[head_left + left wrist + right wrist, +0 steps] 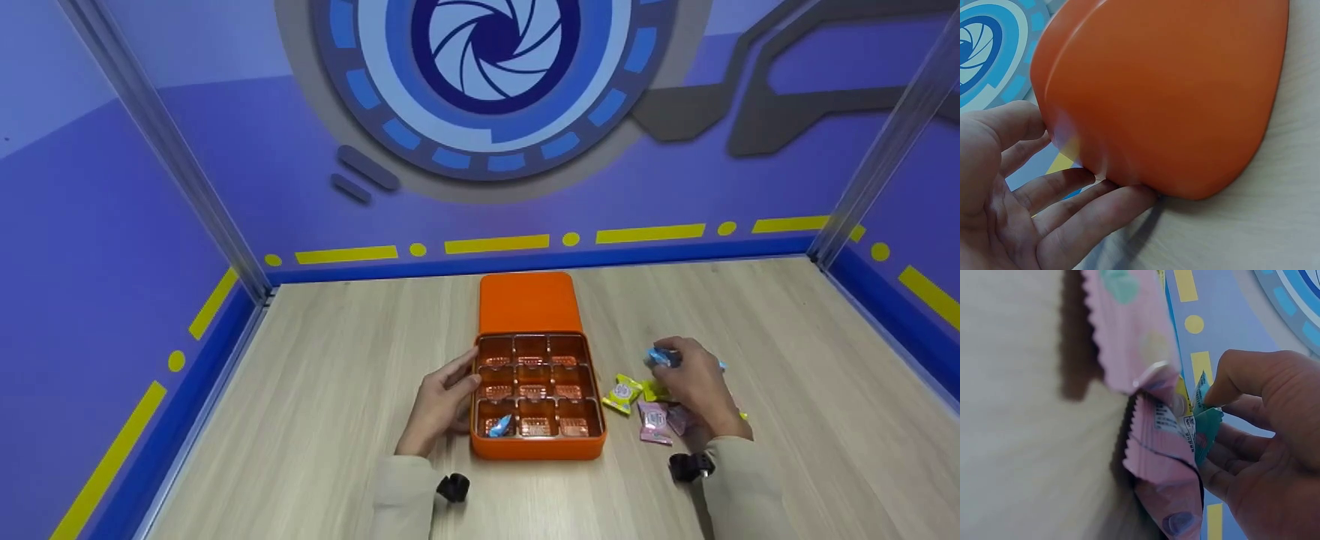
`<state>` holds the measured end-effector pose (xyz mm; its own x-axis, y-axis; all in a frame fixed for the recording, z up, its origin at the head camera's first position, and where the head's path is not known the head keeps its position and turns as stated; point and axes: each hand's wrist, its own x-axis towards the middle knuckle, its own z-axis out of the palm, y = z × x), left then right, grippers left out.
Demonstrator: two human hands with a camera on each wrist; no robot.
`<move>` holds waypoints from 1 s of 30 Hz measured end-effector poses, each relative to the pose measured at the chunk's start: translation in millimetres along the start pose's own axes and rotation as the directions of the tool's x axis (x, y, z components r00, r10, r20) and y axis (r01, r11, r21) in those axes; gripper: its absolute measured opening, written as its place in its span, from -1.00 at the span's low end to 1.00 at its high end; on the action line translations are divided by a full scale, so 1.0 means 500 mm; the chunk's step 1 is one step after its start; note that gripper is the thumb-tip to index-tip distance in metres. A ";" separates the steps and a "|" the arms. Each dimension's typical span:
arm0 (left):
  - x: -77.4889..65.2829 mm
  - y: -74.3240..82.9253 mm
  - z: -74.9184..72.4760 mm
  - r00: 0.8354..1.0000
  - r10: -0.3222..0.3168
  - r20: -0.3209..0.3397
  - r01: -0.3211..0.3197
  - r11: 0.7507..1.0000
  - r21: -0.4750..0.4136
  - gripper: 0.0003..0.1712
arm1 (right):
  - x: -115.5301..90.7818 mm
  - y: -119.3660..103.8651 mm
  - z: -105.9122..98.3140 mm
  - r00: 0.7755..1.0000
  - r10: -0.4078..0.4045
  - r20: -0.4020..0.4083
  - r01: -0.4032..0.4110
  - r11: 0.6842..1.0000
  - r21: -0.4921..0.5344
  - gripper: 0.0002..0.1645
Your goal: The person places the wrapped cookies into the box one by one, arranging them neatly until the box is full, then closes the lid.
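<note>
An orange box (538, 448) holds a clear divided insert with several compartments. One blue wrapped candy (499, 427) lies in the near-left compartment. My left hand (441, 401) touches the box's left side, and the left wrist view shows its extended fingertips against the orange wall (1168, 107). To the right of the box, my right hand (696, 379) pinches another blue wrapped candy (660, 357) between thumb and fingers, seen as blue-green foil (1206, 430) in the right wrist view. Below it lie a yellow candy (623, 394) and pink candies (655, 424), partly hidden by the hand.
The orange lid (529, 302) lies directly behind the box. More candies sit partly under the right hand. A wooden tabletop (337, 375) runs up to blue-purple printed panels (225, 172) at the back and sides.
</note>
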<state>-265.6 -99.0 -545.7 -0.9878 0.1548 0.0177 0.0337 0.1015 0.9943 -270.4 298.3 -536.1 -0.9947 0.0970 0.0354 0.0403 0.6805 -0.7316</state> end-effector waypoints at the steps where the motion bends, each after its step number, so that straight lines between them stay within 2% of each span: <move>1: 0.000 0.000 0.000 1.000 -0.004 -0.001 0.004 1.000 0.000 -0.41 | 0.000 -0.001 0.001 1.000 0.006 -0.001 -0.006 1.000 0.004 -0.45; 11: 0.004 -0.002 -0.001 1.000 0.003 0.000 -0.003 1.000 0.005 -0.43 | 0.001 0.000 0.000 1.000 0.011 -0.002 -0.011 1.000 0.005 -0.48; 19: 0.004 -0.008 -0.002 1.000 -0.016 -0.010 0.016 1.000 0.014 -0.42 | 0.001 0.001 -0.002 0.999 -0.044 -0.021 0.043 0.999 -0.031 -0.52; 30: 0.005 -0.007 -0.002 1.000 -0.009 0.000 0.009 1.000 0.002 -0.42 | 0.000 -0.006 -0.003 0.993 -0.089 -0.082 0.092 0.995 0.035 -0.51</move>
<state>-268.2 -100.1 -549.3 -0.9881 0.1537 0.0085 0.0249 0.1050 0.9942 -270.3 297.5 -532.8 -0.9831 0.0957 0.1559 -0.0544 0.6608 -0.7486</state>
